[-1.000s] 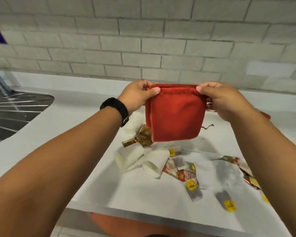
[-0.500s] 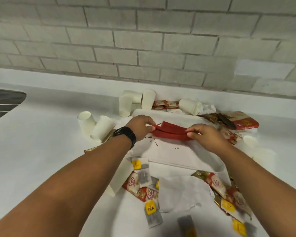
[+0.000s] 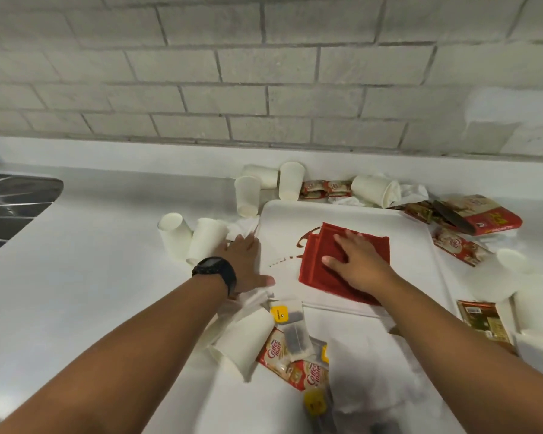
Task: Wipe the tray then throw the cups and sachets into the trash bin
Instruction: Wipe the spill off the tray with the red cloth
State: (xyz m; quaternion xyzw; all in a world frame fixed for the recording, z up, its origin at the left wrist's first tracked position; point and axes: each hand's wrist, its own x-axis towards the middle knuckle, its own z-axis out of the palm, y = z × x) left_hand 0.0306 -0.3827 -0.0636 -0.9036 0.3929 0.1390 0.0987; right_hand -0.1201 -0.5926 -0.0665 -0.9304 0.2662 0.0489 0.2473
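Note:
A white tray (image 3: pixel 420 255) lies on the white counter, with a brown streak of spill (image 3: pixel 304 242) on its left part. A folded red cloth (image 3: pixel 314 267) lies flat on the tray. My right hand (image 3: pixel 355 264) presses on the cloth with straight, spread fingers. My left hand (image 3: pixel 245 264) rests flat on the tray's left edge, fingers straight. White paper cups (image 3: pixel 290 180) lie and stand around the tray, some tipped (image 3: pixel 245 343). Coffee-creamer sachets (image 3: pixel 295 368) and tea bags (image 3: pixel 295 333) lie scattered in front of and right of the tray.
A steel sink (image 3: pixel 10 202) is set into the counter at the far left. A red packet (image 3: pixel 486 217) lies at the back right, with crumpled tissue (image 3: pixel 411 192) behind the tray. A grey brick wall (image 3: pixel 264 73) bounds the back. No trash bin shows.
The cloth went from held up in both hands to folded flat on the tray. My right hand now presses on it, and my left hand has moved to the tray's left edge.

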